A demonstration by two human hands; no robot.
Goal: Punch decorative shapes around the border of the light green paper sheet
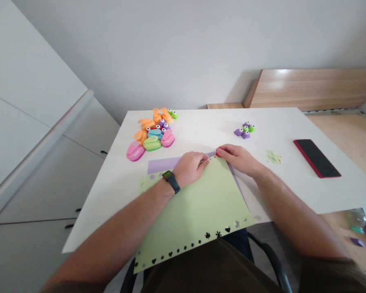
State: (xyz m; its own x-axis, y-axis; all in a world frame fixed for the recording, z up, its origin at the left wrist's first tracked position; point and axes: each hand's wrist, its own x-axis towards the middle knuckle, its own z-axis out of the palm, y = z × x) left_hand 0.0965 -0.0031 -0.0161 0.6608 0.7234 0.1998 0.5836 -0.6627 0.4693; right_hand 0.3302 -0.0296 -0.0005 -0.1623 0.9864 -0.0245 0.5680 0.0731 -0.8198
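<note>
A large sheet of light green paper (195, 211) reaches over the table's front edge toward my body, with punched shapes such as hearts, stars and leaves along its borders. My left hand (189, 169), wearing a dark watch (171, 179), grips the sheet's far edge between thumb and fingers. At the far right corner, my right hand (236, 158) is closed around a small red craft punch (218, 153), mostly hidden by the fingers, which meets the paper's edge. Beneath the green sheet lies a purple sheet (161, 165), showing along the back and right.
Several colourful craft punches (152, 142) are grouped at the table's back left. A smaller cluster of purple and green punches (245, 130) stands back right. Green paper scraps (273, 157) and a black phone-like slab with a red edge (317, 158) lie on the white table (201, 126).
</note>
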